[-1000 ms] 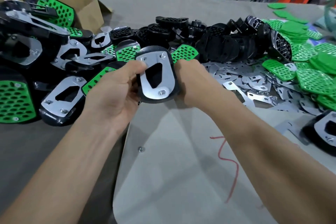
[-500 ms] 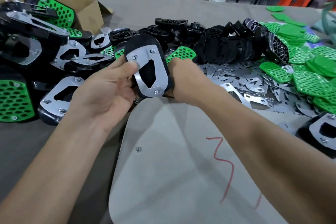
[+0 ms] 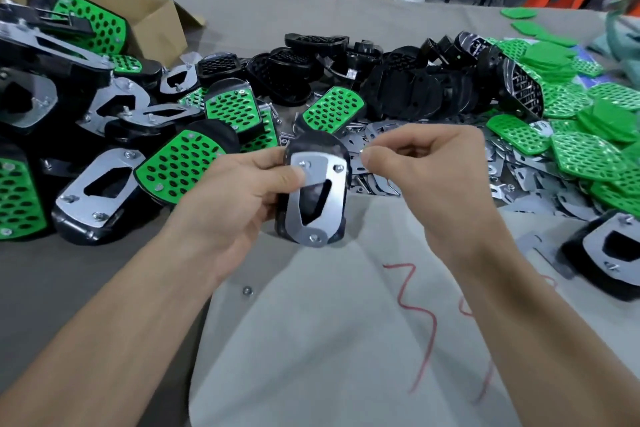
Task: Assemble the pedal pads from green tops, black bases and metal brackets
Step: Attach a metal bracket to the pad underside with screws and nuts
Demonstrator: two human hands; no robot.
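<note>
Pedal pad (image 3: 311, 149) up off the table (image 3: 52, 288), metal bracket (image 3: 320, 215) facing up so its screws show. Left hand (image 3: 235, 198) grips it, thumb pinning the bracket. Right hand (image 3: 433, 166) just beside, fingertips pinched. On a fastener? Can't tell.

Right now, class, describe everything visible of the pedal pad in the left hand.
The pedal pad is a black, plastic-looking base bearing a shiny metal bracket with a cutout and three screws, facing the camera. The left hand grips its left edge, thumb on the bracket, holding it roughly upright.
</note>
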